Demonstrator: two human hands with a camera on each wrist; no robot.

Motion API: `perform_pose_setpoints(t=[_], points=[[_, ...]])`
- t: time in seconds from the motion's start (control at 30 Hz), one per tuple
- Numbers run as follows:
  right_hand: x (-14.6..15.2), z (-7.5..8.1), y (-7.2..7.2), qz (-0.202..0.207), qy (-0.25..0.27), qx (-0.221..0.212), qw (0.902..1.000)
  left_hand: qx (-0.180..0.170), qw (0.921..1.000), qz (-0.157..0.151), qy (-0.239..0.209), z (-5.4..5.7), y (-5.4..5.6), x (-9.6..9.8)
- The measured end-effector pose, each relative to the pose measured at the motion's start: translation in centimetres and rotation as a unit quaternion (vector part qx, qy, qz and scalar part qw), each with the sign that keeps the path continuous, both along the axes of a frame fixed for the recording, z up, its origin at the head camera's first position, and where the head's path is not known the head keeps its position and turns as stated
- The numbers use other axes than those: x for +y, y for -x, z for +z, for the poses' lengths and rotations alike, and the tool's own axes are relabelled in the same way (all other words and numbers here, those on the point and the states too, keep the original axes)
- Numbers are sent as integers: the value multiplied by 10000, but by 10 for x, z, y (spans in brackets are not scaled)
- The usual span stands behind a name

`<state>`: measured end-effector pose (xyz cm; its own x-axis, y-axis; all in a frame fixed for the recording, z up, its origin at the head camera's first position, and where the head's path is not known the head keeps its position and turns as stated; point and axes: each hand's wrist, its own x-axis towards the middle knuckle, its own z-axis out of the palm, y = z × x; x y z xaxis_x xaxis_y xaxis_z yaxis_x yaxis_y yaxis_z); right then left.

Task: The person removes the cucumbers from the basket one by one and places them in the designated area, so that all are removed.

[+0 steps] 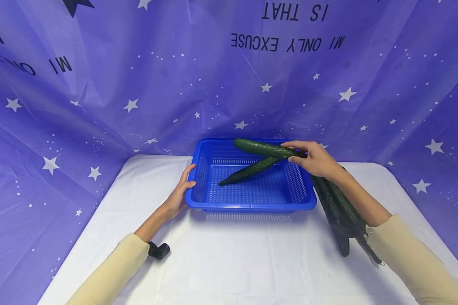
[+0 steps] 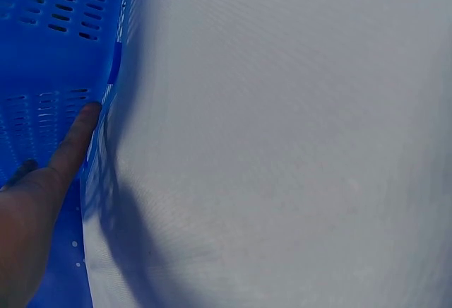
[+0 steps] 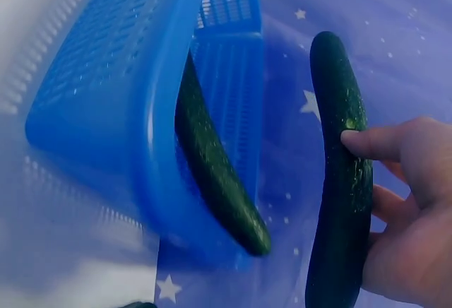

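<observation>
A dark green cucumber (image 1: 258, 148) is pinched between the thumb and fingers of my right hand (image 1: 316, 160), over the back right part of a blue perforated basket (image 1: 252, 206). In the right wrist view the held cucumber (image 3: 342, 145) is apart from the basket (image 3: 148, 110). Another cucumber (image 1: 248, 171) lies slanted in the basket, one end resting toward the right rim. My left hand (image 1: 177, 195) touches the basket's left rim with thumb and nearly straight fingers. The left wrist view shows a finger of that hand (image 2: 53, 181) along the basket wall (image 2: 56, 61).
Several more cucumbers (image 1: 333, 203) lie on the white-covered table (image 1: 233, 262) to the right of the basket, partly under my right forearm. A purple cloth (image 1: 213, 84) with stars and lettering hangs behind the table. A black device (image 1: 159, 250) sits at my left wrist.
</observation>
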<state>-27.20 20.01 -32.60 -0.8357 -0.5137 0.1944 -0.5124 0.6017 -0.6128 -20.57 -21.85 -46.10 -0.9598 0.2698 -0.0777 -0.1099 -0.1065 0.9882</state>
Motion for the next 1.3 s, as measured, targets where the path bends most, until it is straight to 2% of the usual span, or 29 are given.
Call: perform_pose_setpoints(t=[0.17,0.3,0.5,0.77,0.97,1.1,1.2,1.3], points=[[25,1,-11,-656,65,-11,9978,5,10000,35,49,-1,1,0],[49,0,-19,-1001,231,-100,9947,29,9999,67,71,0,0,0],[88,-9,-30,-1589,485,-200,9859,6,9999,93,106,1,-2,2],[146,-33,-44,-2190,881,-222,9715,4,10000,76,33,0,-1,2],[188,-59,-53,-2608,989,-499,9590,25,10000,58,54,-1,0,1],[212,-79,-58,-2871,696,-366,9547,10,9999,58,83,-1,0,0],[225,-92,-62,-3089,130,-173,9508,-3,9999,88,64,-1,0,1],[234,-104,-65,-3286,-367,-183,9436,5,10000,68,42,-2,1,1]])
